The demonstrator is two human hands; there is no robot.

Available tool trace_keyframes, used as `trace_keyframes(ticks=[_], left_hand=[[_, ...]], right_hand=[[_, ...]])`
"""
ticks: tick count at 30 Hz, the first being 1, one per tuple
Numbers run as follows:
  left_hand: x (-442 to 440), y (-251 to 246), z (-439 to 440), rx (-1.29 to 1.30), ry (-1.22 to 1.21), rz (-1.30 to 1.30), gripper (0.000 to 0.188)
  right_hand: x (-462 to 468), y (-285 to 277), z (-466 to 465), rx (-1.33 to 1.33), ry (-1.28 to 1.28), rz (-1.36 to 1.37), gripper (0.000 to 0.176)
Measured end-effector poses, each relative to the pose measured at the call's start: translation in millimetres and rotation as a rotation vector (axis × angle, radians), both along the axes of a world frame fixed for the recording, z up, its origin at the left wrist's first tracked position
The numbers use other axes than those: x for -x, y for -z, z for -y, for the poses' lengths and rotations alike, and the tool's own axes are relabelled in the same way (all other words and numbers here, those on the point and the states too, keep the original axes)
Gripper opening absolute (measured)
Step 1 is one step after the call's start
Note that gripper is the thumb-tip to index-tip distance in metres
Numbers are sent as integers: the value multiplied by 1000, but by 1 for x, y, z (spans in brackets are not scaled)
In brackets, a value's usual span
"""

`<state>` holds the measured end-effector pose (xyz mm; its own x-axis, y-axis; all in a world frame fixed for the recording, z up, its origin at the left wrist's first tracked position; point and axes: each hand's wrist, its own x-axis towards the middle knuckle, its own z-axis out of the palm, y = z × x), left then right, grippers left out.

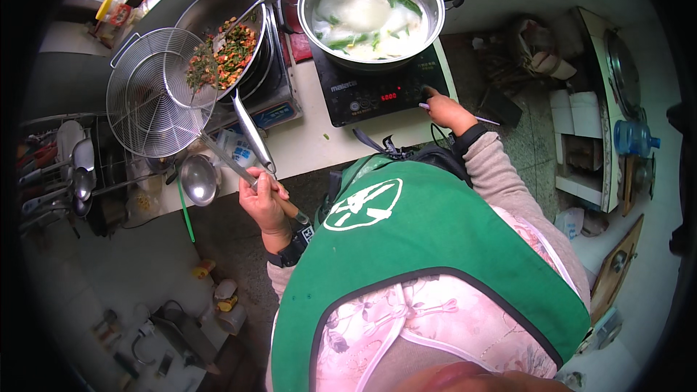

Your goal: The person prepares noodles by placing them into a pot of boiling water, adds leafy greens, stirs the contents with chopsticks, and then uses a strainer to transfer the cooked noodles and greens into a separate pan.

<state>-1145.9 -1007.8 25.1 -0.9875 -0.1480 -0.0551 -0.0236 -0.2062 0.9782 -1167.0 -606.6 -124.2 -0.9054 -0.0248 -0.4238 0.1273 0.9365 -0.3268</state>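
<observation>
My left hand [264, 201] grips the wooden-ended handle of a wide wire spider strainer [155, 92]. Its round mesh is held above the near left part of a steel wok [204, 8], partly covering it. Chopped red, orange and green food [237, 54] lies in the wok, with a metal utensil resting inside. My right hand [449, 111] holds a thin pale purple stick [486, 120], possibly a chopstick, and has a finger on the panel of a black induction cooker [354, 103]. The cooker's red display is lit. On it stands a steel pot [375, 67] of foamy white liquid with green leaves [403, 2].
The wok sits on a portable stove [283, 106], its handle [253, 133] pointing towards me. At left are a metal bowl [200, 179] and a wire rack [103, 188] of ladles. Beyond the white counter's [305, 144] right end stands a tiled stove [585, 196].
</observation>
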Motion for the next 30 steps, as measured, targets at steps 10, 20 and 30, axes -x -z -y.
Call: trace_keyframes(ticks=[10,20,30], left_hand=[[2,2,-2,-37,-30,-30,8],[1,-2,-4,0,15,-40,7],[-1,-5,-3,-7,8,5,5]], right_hand=[[1,-12,6,-6,-20,2,37],[4,-6,9,-60,-51,66,33],[8,-31,-2,287,177,-238,20]])
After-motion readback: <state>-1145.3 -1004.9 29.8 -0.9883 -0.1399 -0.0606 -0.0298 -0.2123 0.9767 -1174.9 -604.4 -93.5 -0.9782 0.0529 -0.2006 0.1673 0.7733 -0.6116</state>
